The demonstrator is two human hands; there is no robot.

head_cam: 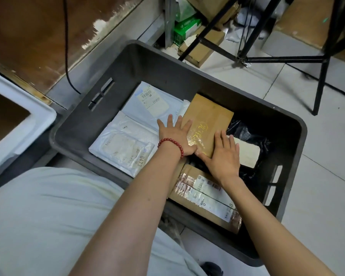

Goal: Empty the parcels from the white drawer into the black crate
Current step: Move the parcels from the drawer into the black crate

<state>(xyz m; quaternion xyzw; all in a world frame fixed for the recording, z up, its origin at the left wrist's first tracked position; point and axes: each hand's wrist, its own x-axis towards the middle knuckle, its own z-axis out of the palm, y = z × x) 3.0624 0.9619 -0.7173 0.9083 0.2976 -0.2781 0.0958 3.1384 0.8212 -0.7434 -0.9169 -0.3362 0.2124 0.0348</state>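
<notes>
The black crate (78, 124) stands on the tiled floor, with the white drawer (38, 116) just beside its left wall. The left edge of the picture cuts off the drawer, and only a corner of its brown interior shows. A tripod (323, 76) stands on the floor beyond the crate's far right corner. The person's lap hides part of the crate's near rim.

Inside the crate, two white padded mailers (124, 144) fill the left side, reaching the left wall. A brown box (209, 114) lies tilted in the middle, on top of other parcels. To its right is a black bag (247, 132) with a pale label, partly hidden under the right hand (223, 156). A long taped carton (205, 194) lies against the near wall, crossed by both forearms. The far right corner is dark and hard to make out.

The left hand (175, 134) lies flat across the box's left edge and the adjoining mailer, fingers straight and spread. The right hand lies flat on the box's near right corner, fingers straight. Neither hand curls around anything. The two thumbs meet at the box's near edge.
</notes>
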